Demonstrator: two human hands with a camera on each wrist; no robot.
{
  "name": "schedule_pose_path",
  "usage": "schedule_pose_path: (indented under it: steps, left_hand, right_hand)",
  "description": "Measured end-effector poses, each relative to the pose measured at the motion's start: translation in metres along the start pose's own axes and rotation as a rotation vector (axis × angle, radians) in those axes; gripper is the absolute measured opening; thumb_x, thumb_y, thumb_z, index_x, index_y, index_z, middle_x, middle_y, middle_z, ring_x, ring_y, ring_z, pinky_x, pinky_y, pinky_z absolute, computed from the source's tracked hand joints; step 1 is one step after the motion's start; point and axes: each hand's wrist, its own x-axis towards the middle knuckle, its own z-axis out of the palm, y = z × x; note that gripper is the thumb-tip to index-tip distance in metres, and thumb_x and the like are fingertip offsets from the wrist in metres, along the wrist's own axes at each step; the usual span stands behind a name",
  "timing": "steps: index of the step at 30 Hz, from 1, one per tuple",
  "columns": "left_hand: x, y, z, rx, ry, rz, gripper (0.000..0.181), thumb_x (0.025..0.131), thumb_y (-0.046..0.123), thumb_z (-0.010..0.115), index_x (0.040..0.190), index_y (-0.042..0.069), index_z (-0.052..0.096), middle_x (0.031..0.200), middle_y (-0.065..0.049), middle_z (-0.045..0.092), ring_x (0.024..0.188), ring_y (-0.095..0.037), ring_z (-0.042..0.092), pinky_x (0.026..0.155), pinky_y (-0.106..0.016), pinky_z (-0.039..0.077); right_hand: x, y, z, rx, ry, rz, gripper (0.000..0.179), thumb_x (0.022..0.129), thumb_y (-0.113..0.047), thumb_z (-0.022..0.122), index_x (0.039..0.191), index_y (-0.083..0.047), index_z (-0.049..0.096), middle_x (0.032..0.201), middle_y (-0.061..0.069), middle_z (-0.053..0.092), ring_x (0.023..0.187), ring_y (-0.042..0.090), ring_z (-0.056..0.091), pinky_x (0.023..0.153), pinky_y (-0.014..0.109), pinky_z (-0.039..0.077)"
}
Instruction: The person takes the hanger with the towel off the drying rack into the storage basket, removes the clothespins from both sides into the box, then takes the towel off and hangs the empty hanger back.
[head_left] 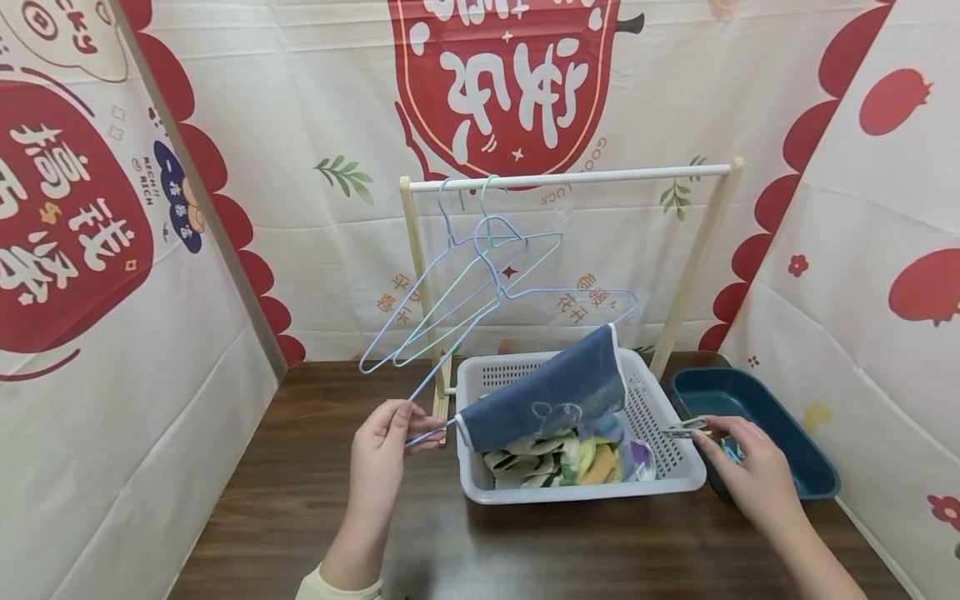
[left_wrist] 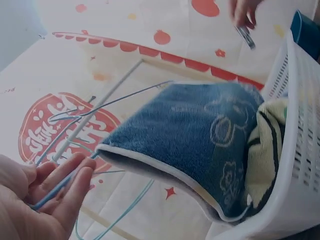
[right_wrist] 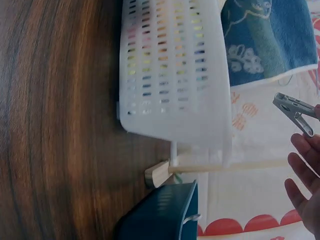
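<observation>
My left hand [head_left: 384, 446] grips the lower corner of a blue wire hanger [head_left: 500, 292], held tilted in front of the rack. Over the hanger's bottom bar hangs a dark blue towel [head_left: 551, 392] with white edging and a pale outlined pattern. The towel hangs above a white plastic basket [head_left: 577, 497], in which other coloured cloths [head_left: 592, 462] lie. To the basket's right, my right hand [head_left: 753, 467] pinches a grey clothespin [right_wrist: 294, 109] between thumb and fingers, apart from the towel. In the right wrist view its other fingers are spread.
A rack with a white rail [head_left: 585, 177] and wooden posts stands behind the basket. A blue hanger [head_left: 447, 225] and a green hanger [head_left: 491, 218] hang at its left end. At the right sits a dark teal bin [head_left: 813, 475], small items inside. Printed cloth surrounds the wooden table [head_left: 315, 500].
</observation>
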Motion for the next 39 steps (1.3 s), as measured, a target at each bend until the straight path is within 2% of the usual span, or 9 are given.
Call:
schedule_pose_path:
  steps: [2, 4, 7, 11, 15, 20, 25, 30, 39]
  left_hand:
    - [0.000, 0.001, 0.000, -0.068, -0.027, -0.019, 0.034, 0.104, 0.016, 0.047, 0.100, -0.017, 0.053, 0.096, -0.037, 0.064, 0.076, -0.030, 0.072, 0.070, -0.045, 0.056]
    - [0.000, 0.001, -0.002, -0.138, -0.053, -0.055, 0.032, 0.104, 0.017, 0.047, 0.100, -0.014, 0.055, 0.099, -0.035, 0.065, 0.081, -0.033, 0.071, 0.074, -0.045, 0.055]
    - [0.000, 0.000, -0.004, -0.241, -0.109, -0.104, 0.029, 0.104, 0.020, 0.047, 0.097, -0.006, 0.059, 0.102, -0.030, 0.067, 0.092, -0.037, 0.069, 0.081, -0.046, 0.054]
    - [0.000, 0.001, -0.005, -0.318, -0.193, -0.128, 0.027, 0.104, 0.022, 0.046, 0.092, 0.005, 0.063, 0.105, -0.020, 0.069, 0.105, -0.037, 0.065, 0.091, -0.047, 0.049]
    - [0.000, 0.000, -0.007, -0.366, -0.239, -0.147, 0.027, 0.105, 0.021, 0.045, 0.090, 0.007, 0.063, 0.111, -0.016, 0.069, 0.109, -0.035, 0.063, 0.094, -0.045, 0.047]
    - [-0.001, 0.001, -0.010, -0.416, -0.255, -0.187, 0.027, 0.105, 0.018, 0.045, 0.090, 0.005, 0.063, 0.120, -0.022, 0.064, 0.109, -0.035, 0.063, 0.095, -0.044, 0.047]
    - [-0.002, 0.003, -0.011, -0.465, -0.259, -0.227, 0.026, 0.105, 0.018, 0.045, 0.091, 0.006, 0.063, 0.122, -0.024, 0.062, 0.112, -0.036, 0.062, 0.096, -0.045, 0.045]
    - [-0.001, 0.003, -0.010, -0.494, -0.249, -0.273, 0.024, 0.105, 0.023, 0.045, 0.095, 0.009, 0.062, 0.122, -0.022, 0.063, 0.112, -0.035, 0.061, 0.096, -0.045, 0.045]
    - [-0.002, 0.001, -0.011, -0.540, -0.280, -0.259, 0.026, 0.106, 0.018, 0.042, 0.102, 0.008, 0.065, 0.126, -0.023, 0.060, 0.117, -0.034, 0.059, 0.098, -0.044, 0.043]
  right_hand:
    - [0.001, 0.003, -0.002, -0.005, -0.010, 0.043, 0.027, 0.092, -0.023, 0.070, 0.110, -0.003, 0.067, 0.099, 0.012, 0.066, 0.090, 0.008, 0.049, 0.071, 0.020, 0.038]
    - [0.001, 0.007, -0.004, -0.004, -0.024, 0.093, 0.031, 0.093, -0.027, 0.069, 0.112, -0.002, 0.067, 0.101, 0.014, 0.065, 0.093, 0.015, 0.052, 0.071, 0.023, 0.041]
    - [0.001, 0.012, -0.007, -0.003, -0.052, 0.175, 0.039, 0.095, -0.034, 0.065, 0.115, -0.001, 0.065, 0.103, 0.017, 0.064, 0.094, 0.027, 0.054, 0.066, 0.021, 0.042]
    - [0.003, 0.022, -0.014, -0.012, -0.083, 0.286, 0.051, 0.096, -0.043, 0.060, 0.119, 0.002, 0.062, 0.106, 0.022, 0.062, 0.094, 0.031, 0.053, 0.058, 0.016, 0.040]
    - [0.005, 0.032, -0.019, -0.007, -0.110, 0.400, 0.063, 0.096, -0.051, 0.054, 0.123, 0.005, 0.059, 0.111, 0.026, 0.061, 0.096, 0.034, 0.052, 0.062, 0.026, 0.041]
    - [0.009, 0.051, -0.023, 0.017, -0.147, 0.509, 0.074, 0.097, -0.056, 0.047, 0.127, 0.011, 0.053, 0.120, 0.034, 0.054, 0.104, 0.043, 0.050, 0.071, 0.046, 0.046]
    - [0.013, 0.074, -0.027, 0.019, -0.193, 0.530, 0.079, 0.097, -0.058, 0.043, 0.128, 0.014, 0.050, 0.122, 0.038, 0.050, 0.106, 0.048, 0.048, 0.078, 0.057, 0.044]
    - [0.015, 0.085, -0.033, -0.023, -0.241, 0.517, 0.079, 0.098, -0.058, 0.042, 0.124, 0.017, 0.051, 0.118, 0.039, 0.051, 0.101, 0.049, 0.051, 0.074, 0.056, 0.045]
    - [0.023, 0.104, -0.039, -0.160, -0.358, 0.531, 0.082, 0.095, -0.064, 0.043, 0.109, 0.016, 0.059, 0.101, 0.033, 0.062, 0.083, 0.039, 0.059, 0.063, 0.047, 0.046]
